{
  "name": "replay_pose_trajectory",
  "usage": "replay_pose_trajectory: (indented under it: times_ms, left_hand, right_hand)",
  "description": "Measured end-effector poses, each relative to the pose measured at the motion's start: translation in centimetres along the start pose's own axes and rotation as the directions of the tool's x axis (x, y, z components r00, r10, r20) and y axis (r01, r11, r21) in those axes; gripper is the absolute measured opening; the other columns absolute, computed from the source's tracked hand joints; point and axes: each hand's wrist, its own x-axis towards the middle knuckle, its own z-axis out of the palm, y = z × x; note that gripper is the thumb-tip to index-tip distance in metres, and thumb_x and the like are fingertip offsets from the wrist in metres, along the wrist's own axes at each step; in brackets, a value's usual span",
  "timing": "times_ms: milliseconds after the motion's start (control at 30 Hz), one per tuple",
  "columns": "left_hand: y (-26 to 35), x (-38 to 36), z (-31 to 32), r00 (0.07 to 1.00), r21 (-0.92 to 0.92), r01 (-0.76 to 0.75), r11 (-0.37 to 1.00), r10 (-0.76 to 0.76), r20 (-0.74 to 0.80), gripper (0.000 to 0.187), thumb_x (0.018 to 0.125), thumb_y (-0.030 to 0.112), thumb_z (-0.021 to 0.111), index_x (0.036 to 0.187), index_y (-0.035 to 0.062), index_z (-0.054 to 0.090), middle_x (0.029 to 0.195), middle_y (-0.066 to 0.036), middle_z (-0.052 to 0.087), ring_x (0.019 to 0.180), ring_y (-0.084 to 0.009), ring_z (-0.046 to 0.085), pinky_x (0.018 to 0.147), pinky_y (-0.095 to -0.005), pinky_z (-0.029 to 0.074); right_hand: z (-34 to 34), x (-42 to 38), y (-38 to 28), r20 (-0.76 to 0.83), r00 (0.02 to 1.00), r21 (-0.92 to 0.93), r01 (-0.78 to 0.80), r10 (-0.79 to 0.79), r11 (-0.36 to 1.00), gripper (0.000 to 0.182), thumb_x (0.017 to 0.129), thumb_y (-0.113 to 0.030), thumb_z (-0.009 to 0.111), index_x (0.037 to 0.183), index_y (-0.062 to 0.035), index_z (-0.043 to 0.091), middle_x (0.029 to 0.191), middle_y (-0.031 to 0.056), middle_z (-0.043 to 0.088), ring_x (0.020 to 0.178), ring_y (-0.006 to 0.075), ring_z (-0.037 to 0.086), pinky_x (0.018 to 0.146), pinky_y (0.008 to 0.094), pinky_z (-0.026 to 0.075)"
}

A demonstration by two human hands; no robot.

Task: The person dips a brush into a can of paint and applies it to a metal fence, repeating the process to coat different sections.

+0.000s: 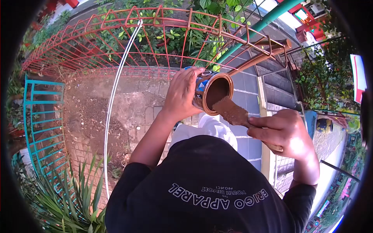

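My left hand [179, 95] grips a tilted paint can [201, 86] by its side, with the mouth turned to the right. Brown paint coats the can's rim and inside. In my right hand [283, 134] is a flat paintbrush [234, 112] covered in brown paint, its end at the lower lip of the can's mouth. My fingers close round the handle, which is mostly hidden. Just beyond the can stands a red wire fence [167, 39] with a brown post [259, 56] at its right end.
A white cord [116, 91] runs from the fence's top rail down past my left side. At the left is a teal metal gate [44, 103], with long-leaved plants [79, 194] below it. Grey tiles [244, 101] and a low ledge [264, 93] lie to the right.
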Motion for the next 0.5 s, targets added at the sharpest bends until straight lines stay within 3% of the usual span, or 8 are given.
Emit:
replay_pose_trajectory:
  times_ms: [133,167,233,267,300,367,400,500]
  left_hand:
    - [-0.6,-0.2,-0.6,0.999,0.045,0.026,0.999,-0.025,-0.029,0.142,0.055,0.038,0.097,0.162,0.0136,0.006,0.145,-0.015,0.05,0.126,-0.0394,0.054,0.104,-0.0565,0.043]
    - [-0.7,-0.2,-0.6,0.999,0.064,0.03,0.998,-0.027,-0.048,0.143,0.055,0.038,0.097,0.162,0.0136,0.006,0.146,-0.016,0.05,0.126,-0.0395,0.054,0.104,-0.0566,0.042]
    - [-0.8,-0.5,-0.5,0.996,0.088,0.038,0.995,-0.031,-0.08,0.143,0.055,0.037,0.097,0.162,0.0135,0.006,0.147,-0.016,0.049,0.126,-0.0398,0.053,0.105,-0.0569,0.041]
    - [-0.9,-0.7,-0.3,0.995,0.091,0.039,0.995,-0.031,-0.092,0.143,0.055,0.036,0.097,0.162,0.0135,0.006,0.148,-0.016,0.048,0.127,-0.04,0.053,0.105,-0.0571,0.041]
    - [-0.9,-0.8,-0.2,0.994,0.092,0.039,0.995,-0.03,-0.103,0.143,0.054,0.035,0.097,0.162,0.0135,0.006,0.148,-0.016,0.048,0.127,-0.0401,0.053,0.106,-0.0572,0.04]
    - [-0.6,-0.9,0.2,0.993,0.116,0.061,0.991,-0.048,-0.112,0.144,0.053,0.034,0.097,0.162,0.0133,0.006,0.149,-0.016,0.047,0.128,-0.0404,0.053,0.107,-0.0578,0.039]
    - [-0.5,-0.8,0.3,0.992,0.128,0.071,0.989,-0.056,-0.117,0.144,0.052,0.034,0.097,0.162,0.0131,0.006,0.149,-0.016,0.047,0.128,-0.0406,0.053,0.107,-0.0581,0.039]
    - [-0.2,-0.9,0.8,0.985,0.143,0.081,0.986,-0.057,-0.163,0.143,0.053,0.029,0.096,0.163,0.0141,0.006,0.149,-0.016,0.048,0.128,-0.0402,0.053,0.107,-0.0591,0.038]
  right_hand:
    - [-0.7,0.2,0.4,-0.067,0.995,0.089,-0.068,0.074,0.994,0.02,0.072,-0.005,0.08,0.092,-0.0067,0.076,0.095,0.0121,0.076,0.074,0.027,0.074,0.058,0.0351,0.056]
    - [-0.6,-0.4,1.0,-0.084,0.988,0.121,-0.12,0.131,0.985,0.016,0.077,-0.008,0.08,0.092,-0.0046,0.076,0.095,0.0125,0.077,0.076,0.0268,0.075,0.065,0.0337,0.058]
    - [0.1,-1.1,2.0,-0.292,0.937,0.167,-0.149,0.194,0.975,0.013,0.082,-0.01,0.08,0.093,-0.0024,0.076,0.093,0.0128,0.077,0.078,0.0255,0.075,0.07,0.0318,0.059]
    - [0.9,-1.6,2.3,-0.396,0.863,0.272,-0.217,0.314,0.937,0.015,0.085,-0.013,0.08,0.094,-0.0011,0.075,0.092,0.0131,0.077,0.081,0.0232,0.075,0.073,0.0307,0.058]
    - [1.8,-2.1,2.4,-0.44,0.774,0.375,-0.303,0.456,0.876,0.016,0.087,-0.009,0.078,0.098,0.0015,0.073,0.085,0.0105,0.074,0.072,0.0169,0.071,0.065,0.0259,0.055]
    - [3.8,-1.7,2.2,-0.367,0.558,0.651,-0.418,0.745,0.634,0.015,0.09,-0.004,0.073,0.103,0.0032,0.071,0.08,0.0063,0.071,0.061,0.0097,0.064,0.055,0.021,0.048]
    - [5.1,-1.1,2.6,-0.382,0.517,0.712,-0.364,0.766,0.601,0.015,0.091,-0.001,0.07,0.104,0.0044,0.069,0.075,0.0035,0.066,0.052,0.0057,0.055,0.047,0.0192,0.041]
    - [8.1,0.7,2.7,-0.352,0.386,0.831,-0.29,0.853,0.474,0.011,0.092,-0.002,0.069,0.101,0.0041,0.068,0.072,0.0037,0.063,0.051,0.0066,0.053,0.045,0.0212,0.041]
